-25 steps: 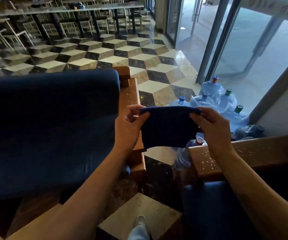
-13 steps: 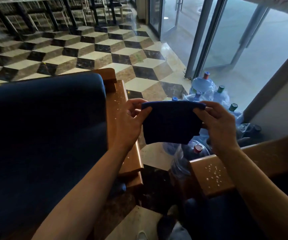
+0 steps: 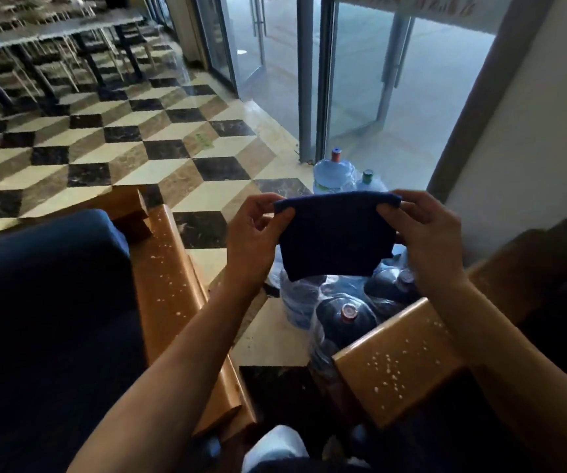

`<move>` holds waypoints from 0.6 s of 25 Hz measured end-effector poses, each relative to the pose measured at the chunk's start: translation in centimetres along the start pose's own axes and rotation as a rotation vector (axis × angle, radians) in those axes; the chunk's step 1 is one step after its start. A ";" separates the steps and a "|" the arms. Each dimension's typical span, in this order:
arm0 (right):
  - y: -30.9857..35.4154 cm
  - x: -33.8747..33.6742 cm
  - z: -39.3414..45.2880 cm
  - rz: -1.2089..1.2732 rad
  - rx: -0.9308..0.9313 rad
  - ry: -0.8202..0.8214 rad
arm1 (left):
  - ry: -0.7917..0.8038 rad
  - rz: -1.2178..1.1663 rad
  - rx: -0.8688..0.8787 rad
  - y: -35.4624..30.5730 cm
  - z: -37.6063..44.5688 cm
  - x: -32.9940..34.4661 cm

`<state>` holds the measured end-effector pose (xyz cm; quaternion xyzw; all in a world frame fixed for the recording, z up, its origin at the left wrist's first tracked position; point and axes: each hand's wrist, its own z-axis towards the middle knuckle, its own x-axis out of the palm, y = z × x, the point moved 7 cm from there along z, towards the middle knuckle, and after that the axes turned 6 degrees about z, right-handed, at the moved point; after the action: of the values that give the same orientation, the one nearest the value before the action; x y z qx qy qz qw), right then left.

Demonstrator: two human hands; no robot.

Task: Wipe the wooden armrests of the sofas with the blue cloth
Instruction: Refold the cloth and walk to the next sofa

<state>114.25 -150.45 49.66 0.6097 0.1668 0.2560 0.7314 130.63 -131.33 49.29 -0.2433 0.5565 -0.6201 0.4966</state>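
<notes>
The view has tilted up; more doorway and floor [image 3: 159, 172] show.

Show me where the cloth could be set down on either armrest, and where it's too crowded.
Left armrest, beside the blue cushion: long bare top, only white specks. Right armrest: bare near end, the right forearm crossing farther back. Crowded: the floor gap between them, packed with water jugs.
</notes>
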 end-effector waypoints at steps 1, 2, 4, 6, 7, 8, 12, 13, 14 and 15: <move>-0.1 -1.2 0.4 -0.002 0.007 -0.034 | 0.026 -0.005 0.013 0.0 0.7 1.6; -0.2 -2.4 0.8 -0.001 0.015 -0.068 | 0.052 -0.016 0.028 0.0 1.6 3.1; -0.6 -4.6 1.3 -0.027 0.044 -0.147 | 0.116 -0.025 0.071 -0.6 3.2 6.1; -0.8 -7.3 1.9 -0.068 0.050 -0.262 | 0.215 -0.080 0.099 -1.2 5.0 9.9; -0.9 -8.2 1.8 -0.086 0.051 -0.306 | 0.262 -0.119 0.094 -1.3 5.5 11.5; -0.9 -9.2 1.5 -0.107 0.053 -0.354 | 0.314 -0.148 0.089 -1.3 5.9 13.2; -1.0 -12.7 -0.7 -0.163 0.056 -0.534 | 0.568 -0.206 0.087 -1.1 6.2 19.5; -1.0 -13.5 -1.5 -0.168 0.047 -0.578 | 0.632 -0.221 0.098 -1.2 6.1 21.1; -1.1 -14.2 -2.3 -0.165 0.038 -0.625 | 0.686 -0.234 0.112 -1.3 5.8 22.5; -1.3 -15.0 -3.2 -0.157 0.032 -0.671 | 0.738 -0.242 0.123 -1.3 5.3 23.8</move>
<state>100.49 -156.65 46.74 0.6566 -0.0328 -0.0187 0.7533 125.49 -155.00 45.92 -0.0378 0.6267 -0.7522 0.2002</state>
